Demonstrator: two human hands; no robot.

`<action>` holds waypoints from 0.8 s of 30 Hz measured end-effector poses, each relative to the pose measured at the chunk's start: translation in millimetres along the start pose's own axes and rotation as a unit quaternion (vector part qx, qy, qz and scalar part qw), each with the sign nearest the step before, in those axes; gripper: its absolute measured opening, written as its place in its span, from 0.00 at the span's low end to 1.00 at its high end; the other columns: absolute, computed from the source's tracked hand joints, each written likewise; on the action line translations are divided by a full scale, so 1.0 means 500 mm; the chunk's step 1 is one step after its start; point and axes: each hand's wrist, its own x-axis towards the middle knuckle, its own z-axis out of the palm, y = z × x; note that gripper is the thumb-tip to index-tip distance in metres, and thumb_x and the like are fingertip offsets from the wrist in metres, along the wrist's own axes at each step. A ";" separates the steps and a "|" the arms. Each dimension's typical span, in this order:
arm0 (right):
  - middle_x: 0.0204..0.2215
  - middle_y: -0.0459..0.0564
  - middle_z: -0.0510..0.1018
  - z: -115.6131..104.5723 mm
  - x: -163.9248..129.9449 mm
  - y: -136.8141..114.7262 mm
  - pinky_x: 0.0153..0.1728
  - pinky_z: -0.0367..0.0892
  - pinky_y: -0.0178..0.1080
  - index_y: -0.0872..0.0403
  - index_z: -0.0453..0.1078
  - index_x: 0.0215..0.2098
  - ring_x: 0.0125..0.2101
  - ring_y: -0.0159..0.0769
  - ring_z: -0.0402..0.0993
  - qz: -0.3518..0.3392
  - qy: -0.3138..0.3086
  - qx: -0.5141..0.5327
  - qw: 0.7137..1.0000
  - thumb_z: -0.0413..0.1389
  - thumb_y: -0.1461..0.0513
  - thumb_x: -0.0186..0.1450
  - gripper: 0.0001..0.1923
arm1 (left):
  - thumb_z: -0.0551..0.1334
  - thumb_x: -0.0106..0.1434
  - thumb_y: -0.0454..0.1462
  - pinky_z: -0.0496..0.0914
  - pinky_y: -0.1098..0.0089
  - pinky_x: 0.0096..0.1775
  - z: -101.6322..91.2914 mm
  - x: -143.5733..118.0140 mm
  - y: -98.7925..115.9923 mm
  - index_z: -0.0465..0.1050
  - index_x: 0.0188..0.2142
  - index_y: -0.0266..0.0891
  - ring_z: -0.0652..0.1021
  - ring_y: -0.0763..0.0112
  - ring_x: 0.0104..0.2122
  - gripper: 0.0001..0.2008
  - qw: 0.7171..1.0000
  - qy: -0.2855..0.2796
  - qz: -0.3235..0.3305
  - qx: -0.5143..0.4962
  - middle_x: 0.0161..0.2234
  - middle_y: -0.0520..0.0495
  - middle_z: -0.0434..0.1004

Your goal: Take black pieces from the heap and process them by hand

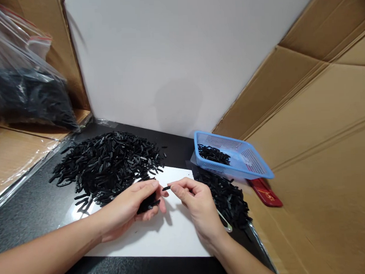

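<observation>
My left hand (pixel 143 200) is curled around several small black plastic pieces (pixel 148 203), cupped in the palm above a white board (pixel 165 237). Between the thumb and fingers of my right hand (pixel 195 200) is a single slim black piece (pixel 166 188), its free end pointing toward the left hand's fingertips. A big heap of the same black pieces (pixel 111 167) lies left of and behind my left hand, partly on the board. Another pile of black pieces (pixel 228 197) sits just right of my right hand. What exactly the pieces are, I cannot make out.
A blue basket (pixel 246 172) at the back right holds more black pieces. Beside it lies a red object (pixel 266 193), and a pale green handle (pixel 224 221) shows by my right wrist. A clear bag (pixel 34 94) of black pieces stands at left. Cardboard walls (pixel 320 148) flank the table.
</observation>
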 end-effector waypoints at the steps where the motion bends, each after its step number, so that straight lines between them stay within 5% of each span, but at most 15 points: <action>1: 0.15 0.41 0.64 0.000 0.001 0.000 0.21 0.47 0.34 0.55 0.80 0.27 0.20 0.28 0.51 0.001 0.001 0.005 1.000 0.65 0.53 0.56 0.12 | 0.58 0.65 0.49 0.53 0.75 0.26 0.000 0.000 -0.001 0.72 0.33 0.36 0.61 0.77 0.22 0.18 1.000 -0.007 0.002 0.002 0.27 0.49 0.75; 13: 0.14 0.40 0.63 0.005 -0.006 0.000 0.20 0.43 0.34 0.55 0.80 0.26 0.18 0.26 0.48 0.039 -0.020 0.072 0.996 0.68 0.52 0.52 0.14 | 0.59 0.67 0.46 0.51 0.75 0.26 -0.003 0.001 -0.002 0.68 0.30 0.37 0.57 0.78 0.22 0.15 0.999 -0.038 0.027 0.021 0.21 0.55 0.66; 24: 0.14 0.36 0.57 0.012 -0.004 0.004 0.16 0.35 0.32 0.56 0.71 0.22 0.15 0.22 0.39 0.111 -0.076 0.196 0.971 0.70 0.52 0.50 0.18 | 0.59 0.67 0.45 0.49 0.74 0.26 -0.005 0.000 -0.005 0.64 0.29 0.38 0.58 0.80 0.21 0.14 0.997 -0.050 0.062 0.012 0.25 0.54 0.72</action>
